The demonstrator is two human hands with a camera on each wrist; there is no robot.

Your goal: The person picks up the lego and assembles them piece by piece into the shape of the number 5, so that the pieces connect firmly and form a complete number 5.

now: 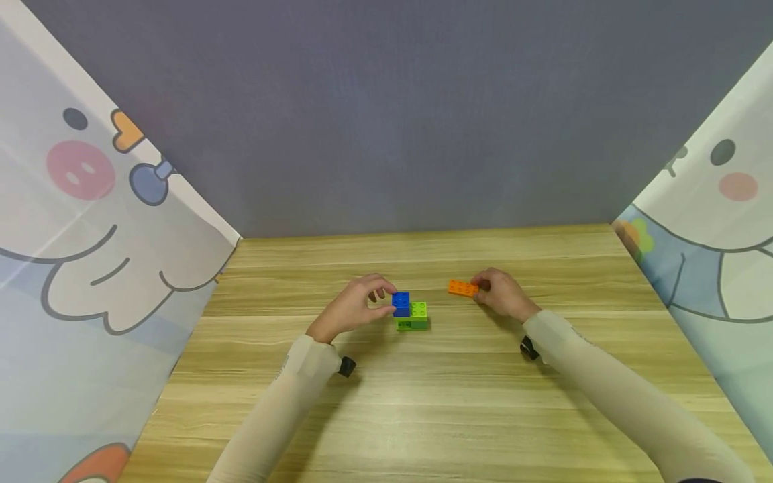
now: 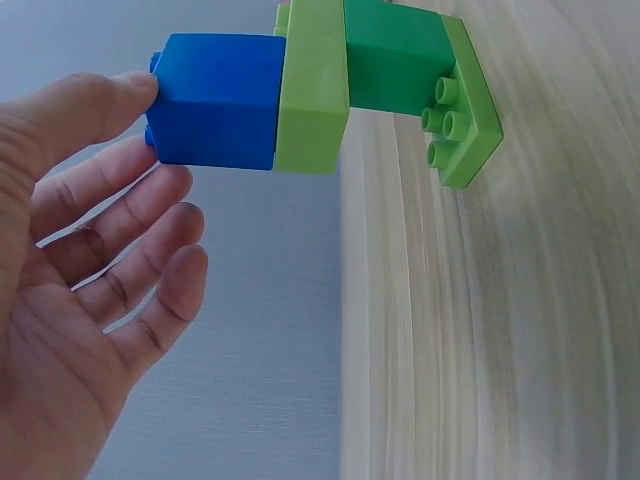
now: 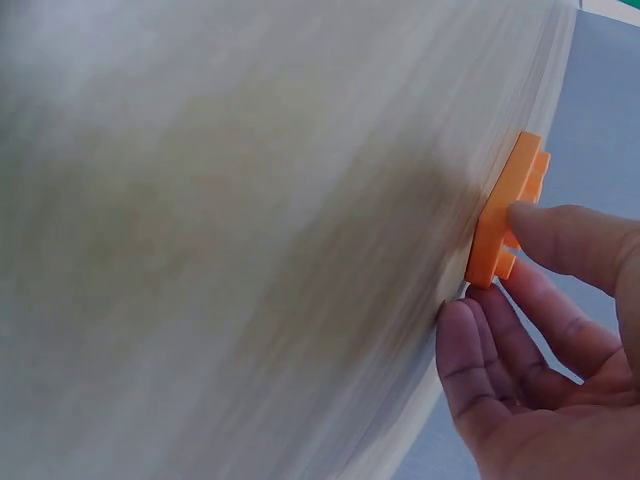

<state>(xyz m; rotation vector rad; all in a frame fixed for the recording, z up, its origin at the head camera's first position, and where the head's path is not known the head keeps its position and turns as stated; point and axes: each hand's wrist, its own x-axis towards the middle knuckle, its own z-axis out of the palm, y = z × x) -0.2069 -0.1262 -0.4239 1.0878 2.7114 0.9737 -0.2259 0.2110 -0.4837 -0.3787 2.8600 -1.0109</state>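
Over table (image 1: 423, 402), left hand (image 1: 353, 306), loosely curled, pinches blue brick (image 2: 222, 102); right hand (image 1: 503, 294) likewise pinches orange brick (image 1: 461, 288).

Right-wrist view: wood-grain tabletop (image 3: 250, 250) blurred left of the flat orange studded plastic brick (image 3: 499, 203); bare right hand (image 3: 585, 395), right of it, cropped.

I can read no word or number from here. Small print (image 1: 282, 367) marks the left sleeve (image 1: 272, 409) and right sleeve (image 1: 610, 376), either side of the blue brick (image 1: 401, 311), too tiny to make out.
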